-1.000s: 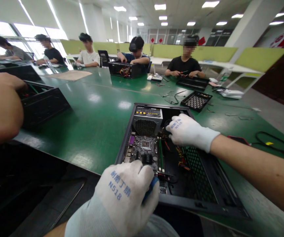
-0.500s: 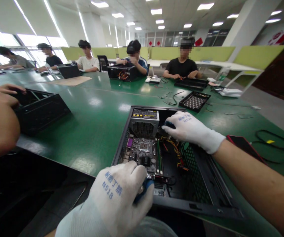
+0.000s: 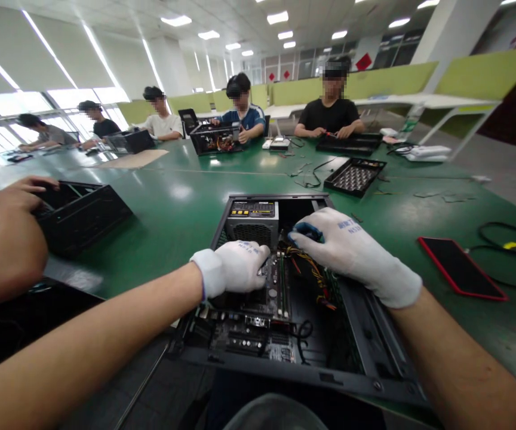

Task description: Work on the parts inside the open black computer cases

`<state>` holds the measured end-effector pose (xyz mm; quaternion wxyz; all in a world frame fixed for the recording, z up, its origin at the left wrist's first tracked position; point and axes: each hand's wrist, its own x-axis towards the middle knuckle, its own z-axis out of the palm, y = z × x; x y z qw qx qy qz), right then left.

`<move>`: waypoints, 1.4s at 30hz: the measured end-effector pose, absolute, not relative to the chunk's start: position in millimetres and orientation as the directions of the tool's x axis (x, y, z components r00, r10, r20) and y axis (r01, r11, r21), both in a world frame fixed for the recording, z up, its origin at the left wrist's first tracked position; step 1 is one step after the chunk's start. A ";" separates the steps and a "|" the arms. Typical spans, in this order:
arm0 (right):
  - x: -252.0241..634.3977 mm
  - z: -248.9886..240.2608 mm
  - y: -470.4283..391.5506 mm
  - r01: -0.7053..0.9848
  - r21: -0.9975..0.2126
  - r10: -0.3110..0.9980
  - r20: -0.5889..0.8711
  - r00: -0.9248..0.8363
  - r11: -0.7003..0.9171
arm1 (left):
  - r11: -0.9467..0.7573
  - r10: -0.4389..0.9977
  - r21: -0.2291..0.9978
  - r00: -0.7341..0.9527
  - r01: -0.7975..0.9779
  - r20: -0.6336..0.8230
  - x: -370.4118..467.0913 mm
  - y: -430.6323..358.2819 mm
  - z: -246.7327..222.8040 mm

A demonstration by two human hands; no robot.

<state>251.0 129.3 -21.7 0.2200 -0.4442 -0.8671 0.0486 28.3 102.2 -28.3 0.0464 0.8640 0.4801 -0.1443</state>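
Observation:
An open black computer case (image 3: pixel 329 377) lies on the green table in front of me, with a power supply (image 3: pixel 252 222) at its back left. My left hand (image 3: pixel 245 266), in a white glove, is over the motherboard (image 3: pixel 258 334) just below the power supply; its fingers are bent down and their tips are hidden. My right hand (image 3: pixel 325 239), gloved too, has curled fingers by the bundle of coloured cables (image 3: pixel 314 272) right of the power supply. Whatever it holds is too small to make out.
Right of the case lie a red-edged black tablet (image 3: pixel 461 267) and black cables (image 3: pixel 509 245). Beyond it is a black tray (image 3: pixel 354 176). At left, another person's arm (image 3: pixel 11 239) reaches into a second case (image 3: pixel 88 218). Several people sit across the table.
My left hand has moved from the case's near edge up and forward over the motherboard, uncovering the lower board. My right hand stays near the cables. The view has shifted slightly.

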 end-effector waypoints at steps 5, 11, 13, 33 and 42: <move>254.9 -24.3 126.5 0.732 -0.281 0.775 0.361 -0.519 0.621 | -0.526 0.784 -0.125 0.423 0.841 -0.454 44.2 146.1 -44.4; 257.2 -29.7 127.5 0.725 -0.264 0.759 0.384 -0.526 0.636 | -0.536 0.767 -0.122 0.422 0.835 -0.484 49.4 163.4 -70.0; 257.1 -29.1 127.3 0.721 -0.265 0.757 0.377 -0.534 0.641 | -0.542 0.762 -0.118 0.427 0.832 -0.487 48.4 163.2 -75.7; 259.3 -35.1 128.0 0.717 -0.230 0.734 0.411 -0.541 0.658 | -0.560 0.748 -0.135 0.429 0.817 -0.506 44.4 170.0 -84.2; 259.7 -38.6 127.8 0.724 -0.187 0.719 0.425 -0.550 0.664 | -0.567 0.736 -0.140 0.424 0.811 -0.528 45.6 170.1 -80.7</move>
